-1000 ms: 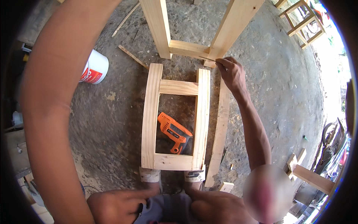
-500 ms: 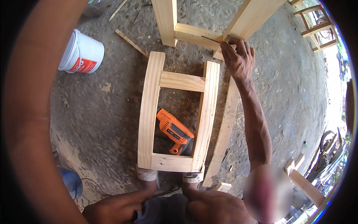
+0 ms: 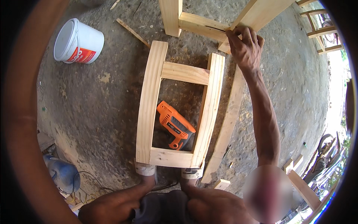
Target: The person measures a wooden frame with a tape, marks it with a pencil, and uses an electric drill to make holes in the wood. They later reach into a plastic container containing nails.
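Observation:
My right hand (image 3: 246, 48) is at the upper right, fingers pinched on a thin dark rod (image 3: 215, 28) that points left along the crosspiece (image 3: 199, 24) of a wooden frame. Its knuckles are close to the corner where a broad timber leg (image 3: 261, 13) meets that crosspiece. Whether the rod is a pencil or something metal, I cannot tell. Up the left edge runs my left arm (image 3: 24, 112), its hand outside the picture. A smaller wooden frame (image 3: 151, 100) lies in front of my feet. Through its opening shows an orange and black power drill (image 3: 175, 125).
A white lidded bucket (image 3: 87, 43) with a red label stands at the left. One long board (image 3: 225, 130) lies right of the small frame, and a thin strip (image 3: 132, 31) beyond it. More slatted woodwork (image 3: 322, 31) stands far right; a blue container (image 3: 61, 173) is lower left.
The whole view has shifted a little, so most floor things sit slightly higher in it. My right hand stays at the same corner with the thin rod.

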A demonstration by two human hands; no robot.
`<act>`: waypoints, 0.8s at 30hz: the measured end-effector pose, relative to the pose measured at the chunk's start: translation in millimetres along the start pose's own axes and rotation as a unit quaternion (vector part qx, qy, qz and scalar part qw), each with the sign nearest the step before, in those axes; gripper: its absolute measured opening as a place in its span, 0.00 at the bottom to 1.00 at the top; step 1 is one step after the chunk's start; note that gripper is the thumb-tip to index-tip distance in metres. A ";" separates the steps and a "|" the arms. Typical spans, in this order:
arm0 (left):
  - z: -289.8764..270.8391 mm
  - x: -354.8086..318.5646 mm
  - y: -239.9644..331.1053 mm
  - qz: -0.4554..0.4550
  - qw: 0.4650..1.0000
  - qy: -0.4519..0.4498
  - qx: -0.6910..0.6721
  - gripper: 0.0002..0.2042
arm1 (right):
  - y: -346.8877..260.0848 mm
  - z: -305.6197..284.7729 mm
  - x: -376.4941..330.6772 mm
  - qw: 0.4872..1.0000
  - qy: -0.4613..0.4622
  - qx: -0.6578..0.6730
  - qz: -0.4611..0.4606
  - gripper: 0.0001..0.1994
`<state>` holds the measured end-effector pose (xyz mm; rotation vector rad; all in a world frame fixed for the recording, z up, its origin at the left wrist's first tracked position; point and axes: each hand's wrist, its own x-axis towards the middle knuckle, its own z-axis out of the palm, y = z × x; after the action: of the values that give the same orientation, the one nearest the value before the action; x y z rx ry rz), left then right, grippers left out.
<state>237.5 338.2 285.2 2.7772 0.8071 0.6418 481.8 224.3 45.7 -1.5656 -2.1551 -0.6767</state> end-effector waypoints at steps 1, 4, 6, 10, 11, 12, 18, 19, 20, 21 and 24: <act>2.9 -20.9 6.8 -0.005 1.000 0.005 -0.015 0.32 | -0.8 0.9 -0.1 1.000 0.002 -0.002 0.000 0.12; 17.3 -87.8 30.9 -0.037 0.997 0.014 -0.071 0.32 | 0.3 2.6 -2.0 1.000 0.010 -0.018 -0.002 0.13; 26.4 -133.8 50.6 -0.076 0.991 0.011 -0.109 0.31 | 0.1 4.4 -1.0 1.000 0.015 -0.018 -0.001 0.13; 63.1 -232.7 96.4 -0.203 0.960 -0.007 -0.194 0.31 | -3.5 7.3 -4.2 1.000 0.006 -0.012 0.004 0.11; 73.2 -255.6 109.4 -0.239 0.947 -0.013 -0.214 0.31 | -5.4 7.5 -4.6 1.000 0.002 -0.011 0.005 0.09; 83.4 -280.4 123.5 -0.279 0.931 -0.019 -0.234 0.30 | -6.6 6.6 -4.7 1.000 -0.002 -0.011 0.010 0.09; 141.3 -396.0 204.6 -0.508 0.800 -0.037 -0.318 0.30 | -9.4 4.9 -6.2 0.999 -0.016 -0.024 0.023 0.11; 149.5 -413.6 216.6 -0.537 0.778 -0.036 -0.324 0.29 | -9.9 4.2 -5.9 0.999 -0.012 -0.027 0.022 0.11; 156.5 -424.8 226.5 -0.565 0.756 -0.035 -0.329 0.29 | -10.5 3.8 -5.6 0.999 -0.009 -0.030 0.020 0.11; 163.9 -437.7 235.6 -0.588 0.737 -0.030 -0.332 0.29 | -10.8 2.4 -4.9 0.999 -0.009 -0.032 0.018 0.12; 178.2 -463.6 256.1 -0.636 0.693 -0.017 -0.339 0.29 | -9.7 0.3 -4.6 0.999 -0.010 -0.043 0.014 0.12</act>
<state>85.6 -137.7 34.9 1.0727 1.6950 0.4034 473.9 218.4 41.3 -1.6490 -2.1407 -0.7588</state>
